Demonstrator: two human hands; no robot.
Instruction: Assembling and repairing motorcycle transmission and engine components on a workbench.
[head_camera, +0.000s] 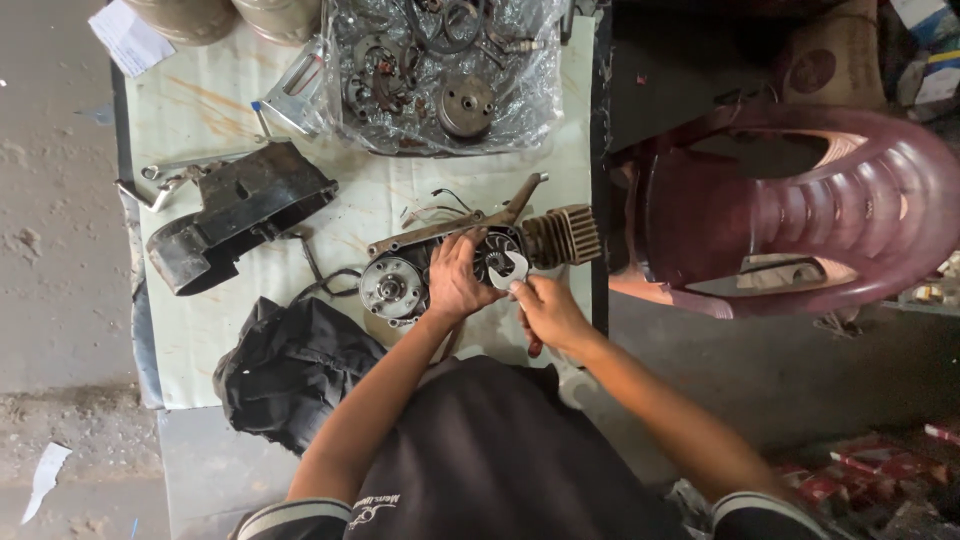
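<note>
Right hand gripping wrench, left hand clasping engine near table's right edge, beside chair.

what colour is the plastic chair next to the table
Dark maroon, a reddish brown; the plastic chair shows plainly in the head view, right of the table.

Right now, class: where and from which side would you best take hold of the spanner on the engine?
Probably by the shank of the spanner, from the near edge, below the engine. Its open head sits on the engine face; the handle runs back toward the right hand already gripping it.
</note>
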